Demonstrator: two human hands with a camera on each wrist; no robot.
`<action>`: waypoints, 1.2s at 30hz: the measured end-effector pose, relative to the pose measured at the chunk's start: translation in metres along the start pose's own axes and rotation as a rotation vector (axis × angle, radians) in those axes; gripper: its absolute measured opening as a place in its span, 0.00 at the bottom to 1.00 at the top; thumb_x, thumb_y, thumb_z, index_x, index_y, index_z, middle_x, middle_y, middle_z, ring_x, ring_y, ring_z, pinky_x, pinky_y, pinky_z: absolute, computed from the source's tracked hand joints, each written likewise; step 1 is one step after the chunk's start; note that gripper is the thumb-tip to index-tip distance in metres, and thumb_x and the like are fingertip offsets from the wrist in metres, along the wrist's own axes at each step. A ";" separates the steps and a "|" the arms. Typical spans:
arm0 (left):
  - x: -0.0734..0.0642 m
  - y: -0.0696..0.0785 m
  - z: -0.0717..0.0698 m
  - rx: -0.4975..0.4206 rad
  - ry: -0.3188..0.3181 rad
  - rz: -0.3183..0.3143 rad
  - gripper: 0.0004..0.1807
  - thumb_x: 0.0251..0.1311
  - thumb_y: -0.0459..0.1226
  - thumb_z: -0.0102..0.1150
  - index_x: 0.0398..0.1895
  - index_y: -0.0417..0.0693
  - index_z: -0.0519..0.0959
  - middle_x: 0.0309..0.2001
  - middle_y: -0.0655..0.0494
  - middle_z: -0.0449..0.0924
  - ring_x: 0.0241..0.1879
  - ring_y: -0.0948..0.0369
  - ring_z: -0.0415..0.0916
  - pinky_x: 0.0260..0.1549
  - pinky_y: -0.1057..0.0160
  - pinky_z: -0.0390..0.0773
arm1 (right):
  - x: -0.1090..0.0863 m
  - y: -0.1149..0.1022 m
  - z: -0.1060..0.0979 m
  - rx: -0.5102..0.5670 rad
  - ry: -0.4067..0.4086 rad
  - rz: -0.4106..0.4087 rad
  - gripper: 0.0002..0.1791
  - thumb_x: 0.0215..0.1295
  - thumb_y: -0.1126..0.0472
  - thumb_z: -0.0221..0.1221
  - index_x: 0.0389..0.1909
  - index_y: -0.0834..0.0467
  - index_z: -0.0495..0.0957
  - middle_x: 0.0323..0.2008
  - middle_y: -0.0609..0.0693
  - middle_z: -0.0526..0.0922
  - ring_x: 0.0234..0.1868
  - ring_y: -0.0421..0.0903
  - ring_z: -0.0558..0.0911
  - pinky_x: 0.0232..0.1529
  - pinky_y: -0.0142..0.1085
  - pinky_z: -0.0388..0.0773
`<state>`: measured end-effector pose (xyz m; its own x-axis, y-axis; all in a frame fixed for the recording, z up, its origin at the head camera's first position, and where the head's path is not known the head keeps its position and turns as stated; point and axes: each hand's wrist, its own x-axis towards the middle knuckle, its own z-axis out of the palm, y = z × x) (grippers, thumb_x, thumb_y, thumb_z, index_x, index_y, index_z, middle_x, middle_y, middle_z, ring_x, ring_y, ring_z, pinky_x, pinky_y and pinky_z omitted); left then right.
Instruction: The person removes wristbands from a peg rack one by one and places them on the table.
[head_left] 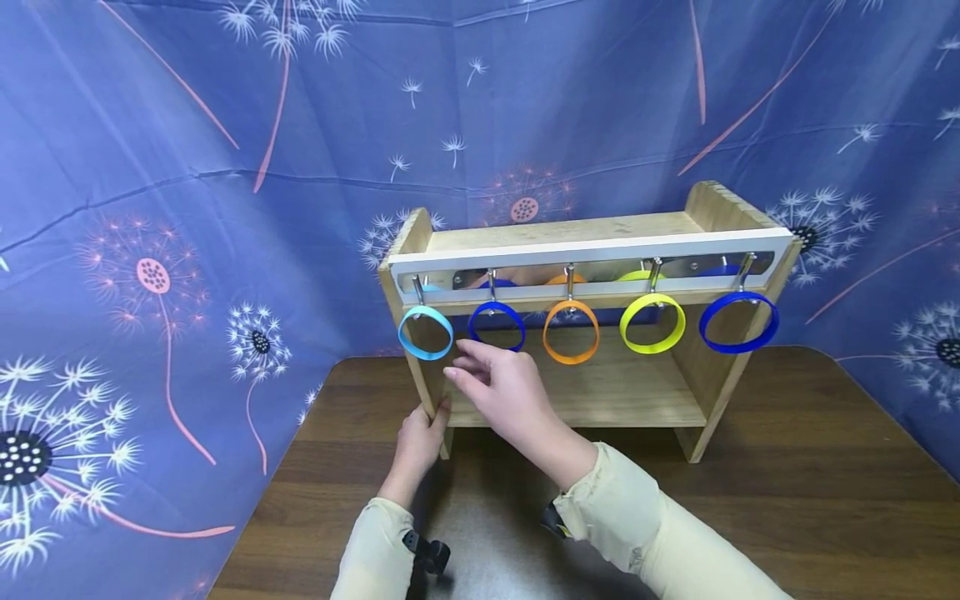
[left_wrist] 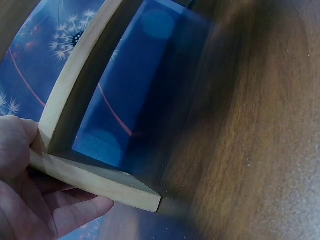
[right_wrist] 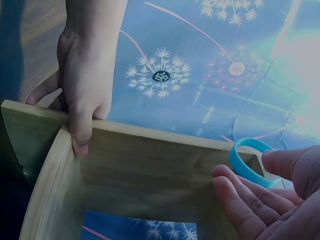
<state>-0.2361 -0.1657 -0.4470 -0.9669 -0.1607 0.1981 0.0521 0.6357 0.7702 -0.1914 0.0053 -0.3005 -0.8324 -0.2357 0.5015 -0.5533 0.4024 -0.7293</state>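
Observation:
A wooden rack (head_left: 592, 375) stands on the table, with a light blue ring (head_left: 425, 332), a dark blue ring (head_left: 497, 323), an orange ring (head_left: 571, 332), a yellow ring (head_left: 652, 323) and another blue ring (head_left: 739, 322) hanging from metal hooks along its front rail. My left hand (head_left: 420, 437) grips the edge of the rack's left side panel (left_wrist: 100, 182), thumb on one face and fingers on the other. Beside the light blue ring, my right hand (head_left: 510, 392) has its thumb and fingers spread apart, loosely bent. Whether a fingertip touches that ring (right_wrist: 245, 167) I cannot tell.
A white-edged reflective strip (head_left: 592, 258) carries the hooks. The brown wooden table (head_left: 825, 467) extends in front of the rack and to both sides. A blue cloth with dandelion prints (head_left: 322, 108) hangs behind. Each sleeve has a dark wrist device (head_left: 429, 553).

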 end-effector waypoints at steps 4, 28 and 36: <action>0.000 0.001 0.001 -0.006 0.002 -0.001 0.20 0.70 0.51 0.51 0.25 0.48 0.74 0.22 0.54 0.73 0.28 0.53 0.72 0.32 0.51 0.73 | 0.002 -0.001 0.003 -0.001 0.015 0.008 0.22 0.62 0.60 0.66 0.55 0.65 0.78 0.38 0.51 0.87 0.36 0.43 0.87 0.35 0.34 0.80; -0.002 0.001 -0.002 0.028 0.020 0.036 0.19 0.70 0.48 0.52 0.23 0.48 0.71 0.20 0.53 0.70 0.25 0.52 0.70 0.29 0.51 0.72 | 0.009 -0.007 0.014 0.152 0.174 -0.017 0.06 0.61 0.63 0.66 0.35 0.62 0.82 0.30 0.51 0.87 0.30 0.39 0.86 0.31 0.31 0.80; -0.002 0.003 -0.001 0.017 0.027 0.027 0.18 0.69 0.47 0.52 0.23 0.47 0.72 0.19 0.54 0.70 0.24 0.53 0.70 0.28 0.52 0.72 | 0.006 -0.011 0.010 0.360 0.172 -0.045 0.08 0.64 0.65 0.64 0.39 0.66 0.80 0.31 0.54 0.87 0.30 0.48 0.87 0.33 0.33 0.81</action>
<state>-0.2335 -0.1646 -0.4445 -0.9580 -0.1637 0.2354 0.0736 0.6529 0.7538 -0.1910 -0.0090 -0.2939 -0.8067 -0.0821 0.5852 -0.5898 0.0517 -0.8059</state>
